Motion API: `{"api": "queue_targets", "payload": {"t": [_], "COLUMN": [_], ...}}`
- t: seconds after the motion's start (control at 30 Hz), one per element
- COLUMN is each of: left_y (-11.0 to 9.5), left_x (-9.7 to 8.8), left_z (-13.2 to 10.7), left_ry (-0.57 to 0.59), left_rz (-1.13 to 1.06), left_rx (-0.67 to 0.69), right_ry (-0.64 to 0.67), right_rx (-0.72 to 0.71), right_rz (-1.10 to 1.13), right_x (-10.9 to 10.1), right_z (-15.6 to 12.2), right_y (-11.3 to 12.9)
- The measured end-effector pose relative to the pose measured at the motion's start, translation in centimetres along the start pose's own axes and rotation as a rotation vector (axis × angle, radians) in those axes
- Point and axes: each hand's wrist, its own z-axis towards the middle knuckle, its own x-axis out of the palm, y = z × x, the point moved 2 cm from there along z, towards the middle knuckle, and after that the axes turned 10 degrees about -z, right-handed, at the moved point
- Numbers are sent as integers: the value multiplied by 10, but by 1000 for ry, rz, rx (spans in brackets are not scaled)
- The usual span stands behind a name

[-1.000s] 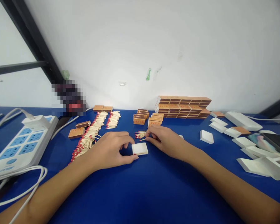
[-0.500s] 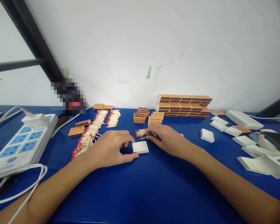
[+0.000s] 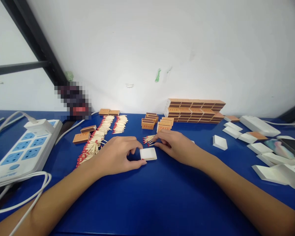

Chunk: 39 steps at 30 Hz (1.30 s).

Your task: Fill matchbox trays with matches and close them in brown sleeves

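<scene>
A small white matchbox tray (image 3: 148, 153) lies on the blue table (image 3: 147, 196) in the middle. My left hand (image 3: 118, 155) curls around its left edge, thumb and fingers pinching it. My right hand (image 3: 174, 146) rests just right of the tray, its fingertips closed on a little bundle of red-tipped matches (image 3: 148, 140) lying behind the tray. Whether the matches are lifted off the table I cannot make out.
Rows of loose matches (image 3: 95, 142) lie at left, with orange matchboxes (image 3: 81, 137) beside them. More boxes (image 3: 157, 123) and a large stack (image 3: 195, 110) stand by the wall. White trays (image 3: 267, 157) crowd the right. A power strip (image 3: 24, 149) and cables (image 3: 22, 196) sit at left.
The hands have barely moved; the view has shifted slightly. My right hand's fingers have crept a little over the small match bundle.
</scene>
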Motion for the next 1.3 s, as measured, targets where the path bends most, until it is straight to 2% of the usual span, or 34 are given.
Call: {"api": "queue_targets", "payload": {"t": [0.33,0.53,0.67,0.77,0.93,1.13,1.3], "left_y": [2,3,4,4,4,4,1], "left_x": [0,0,0,-1,-2,-1,-1], "left_z": [-1,1,0,-1,-2,-1,-1], "left_ry": [-15,-35,-92,-130,-164,-157,-152], "left_rz": [-2,-6,27,54,59,53,28], "left_rx": [8,38,40,47,79,54,52], "right_ry": [9,60,-46,-136,-163,-172,-143], "right_rx": [4,24,58,76,-17,-110,-99], "right_rz": [62,28,-25,-36,-32,-50,-68], "right_x": [0,0,-9,-16,-15,-10,-2], "right_z": [1,0,0,-1,-3,-4,-5], "right_y": [3,2,4,13,32,31,36]}}
